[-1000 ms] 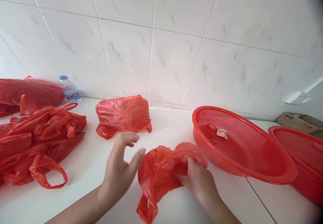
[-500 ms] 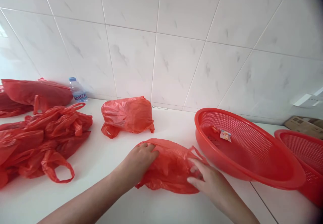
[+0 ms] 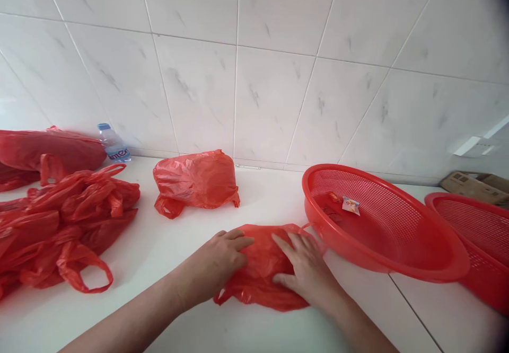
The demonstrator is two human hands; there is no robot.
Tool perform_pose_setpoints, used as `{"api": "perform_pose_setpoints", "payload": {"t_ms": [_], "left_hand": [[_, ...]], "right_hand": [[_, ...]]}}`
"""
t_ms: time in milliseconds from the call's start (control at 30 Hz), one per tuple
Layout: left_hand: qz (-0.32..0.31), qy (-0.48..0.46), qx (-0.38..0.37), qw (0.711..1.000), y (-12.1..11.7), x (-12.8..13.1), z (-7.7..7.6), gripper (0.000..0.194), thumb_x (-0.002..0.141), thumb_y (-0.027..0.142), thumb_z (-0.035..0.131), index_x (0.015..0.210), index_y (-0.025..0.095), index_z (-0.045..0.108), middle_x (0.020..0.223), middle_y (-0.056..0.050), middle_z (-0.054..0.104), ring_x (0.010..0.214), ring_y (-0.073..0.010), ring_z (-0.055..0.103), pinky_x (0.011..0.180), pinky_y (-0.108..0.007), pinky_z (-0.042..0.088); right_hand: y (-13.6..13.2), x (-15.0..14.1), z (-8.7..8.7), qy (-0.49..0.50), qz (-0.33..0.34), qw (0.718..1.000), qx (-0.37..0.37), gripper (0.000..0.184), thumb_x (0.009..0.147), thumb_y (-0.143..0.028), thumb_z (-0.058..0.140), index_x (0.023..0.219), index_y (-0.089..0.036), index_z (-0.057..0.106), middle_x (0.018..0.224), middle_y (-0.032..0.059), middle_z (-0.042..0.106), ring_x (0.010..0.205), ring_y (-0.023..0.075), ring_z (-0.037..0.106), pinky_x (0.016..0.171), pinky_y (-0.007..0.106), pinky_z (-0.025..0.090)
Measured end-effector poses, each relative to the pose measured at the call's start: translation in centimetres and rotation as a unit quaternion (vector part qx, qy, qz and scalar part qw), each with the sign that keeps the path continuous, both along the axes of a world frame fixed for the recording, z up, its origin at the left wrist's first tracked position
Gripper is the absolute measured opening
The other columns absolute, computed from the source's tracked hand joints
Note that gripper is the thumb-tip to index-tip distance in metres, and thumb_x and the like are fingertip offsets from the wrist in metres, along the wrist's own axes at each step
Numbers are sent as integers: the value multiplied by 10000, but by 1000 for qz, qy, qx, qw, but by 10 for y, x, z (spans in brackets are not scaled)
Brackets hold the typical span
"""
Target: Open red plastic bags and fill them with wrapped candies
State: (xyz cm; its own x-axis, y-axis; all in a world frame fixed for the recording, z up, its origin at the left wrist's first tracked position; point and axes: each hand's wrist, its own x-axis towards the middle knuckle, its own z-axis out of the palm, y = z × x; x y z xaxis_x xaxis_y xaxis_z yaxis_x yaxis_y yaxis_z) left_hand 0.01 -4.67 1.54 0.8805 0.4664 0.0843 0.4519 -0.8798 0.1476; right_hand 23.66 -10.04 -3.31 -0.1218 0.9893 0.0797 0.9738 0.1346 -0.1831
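Observation:
A red plastic bag point(image 3: 260, 263) lies flat on the white counter in front of me. My left hand point(image 3: 222, 257) presses on its left side with the fingers spread flat. On the bag's right side rests my right hand point(image 3: 304, 273), palm down, fingers apart. Neither hand grips the bag; both lie on top of it. The bag's right edge almost touches a large red perforated basket point(image 3: 397, 268).
Another folded red bag point(image 3: 194, 181) sits behind, near the tiled wall. A heap of crumpled red bags point(image 3: 59, 220) fills the left. A water bottle point(image 3: 111, 143) stands at the back left. The basket holds small wrapped sweets point(image 3: 350, 205); a second red basket point(image 3: 473, 236) and a cardboard box point(image 3: 473, 186) are at the right.
The bag, held up and bunched one second ago, now lies flat on the counter. Both hands moved onto it and my right hand slid left, pressing it down.

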Motion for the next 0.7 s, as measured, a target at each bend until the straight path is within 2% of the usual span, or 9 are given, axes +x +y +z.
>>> {"api": "perform_pose_setpoints", "payload": {"t_ms": [67,133,233,300,433,533,567,633,700], "left_hand": [[47,-16,5,999,0,-11,-3,198,664,8,551,664,196,614,1286,-72,558,1169,-298,499,869,-377,456],[119,-63,-11,991,1,-20,-11,205,724,52,511,757,213,633,1331,-78,516,1177,-300,500,843,-383,477],[232,-156,-112,954,3,-27,-30,240,827,224,474,1010,271,622,1197,-60,582,930,-223,626,730,-325,518],[300,-196,-181,916,4,-28,-42,247,835,336,481,1040,280,608,1052,-30,630,767,-180,632,691,-301,520],[391,-248,-247,851,7,-29,-55,288,827,451,485,1014,260,591,881,-20,649,701,-183,604,634,-290,506],[362,-302,-252,845,10,-31,-58,302,836,489,471,978,249,587,888,-25,640,668,-171,586,607,-278,493],[344,-321,-244,848,11,-32,-58,297,832,493,479,949,246,593,910,-27,638,662,-166,583,605,-273,490],[327,-357,-226,845,14,-32,-59,284,810,498,513,888,243,609,940,-26,639,650,-159,583,598,-264,489],[349,-401,-227,816,15,-31,-59,274,766,501,574,846,245,628,922,-19,655,644,-164,598,583,-255,495]], "right_hand": [[6,9,-4,21,-19,999,-36,797,665,-536,692,1378,-288,437,1385,80,449,1319,336,322,1101,512,211],[8,13,-8,45,-18,998,-30,836,638,-525,713,1380,-263,433,1384,74,452,1332,319,304,1117,478,198],[7,9,-11,82,-2,997,12,862,618,-501,746,1377,-235,432,1394,90,447,1316,319,333,1085,465,288],[3,4,-9,99,16,992,76,731,670,-486,726,1311,-210,508,1339,104,501,1258,311,411,1034,457,365],[-16,6,21,126,53,947,292,252,853,-287,581,1086,-203,629,1101,87,625,1035,203,579,896,346,483],[-34,30,52,73,-30,915,396,275,859,-256,565,1129,-223,603,1140,94,604,1063,219,574,922,384,475],[-39,42,60,37,-73,916,393,343,844,-305,587,1176,-222,582,1182,103,593,1099,248,559,944,425,463],[-49,69,69,-25,-146,932,332,488,800,-401,619,1240,-204,546,1209,115,602,1110,296,563,927,478,474],[-60,93,70,-58,-170,958,224,447,814,-412,583,1206,-196,575,1136,100,660,1019,282,628,840,448,532]]}}
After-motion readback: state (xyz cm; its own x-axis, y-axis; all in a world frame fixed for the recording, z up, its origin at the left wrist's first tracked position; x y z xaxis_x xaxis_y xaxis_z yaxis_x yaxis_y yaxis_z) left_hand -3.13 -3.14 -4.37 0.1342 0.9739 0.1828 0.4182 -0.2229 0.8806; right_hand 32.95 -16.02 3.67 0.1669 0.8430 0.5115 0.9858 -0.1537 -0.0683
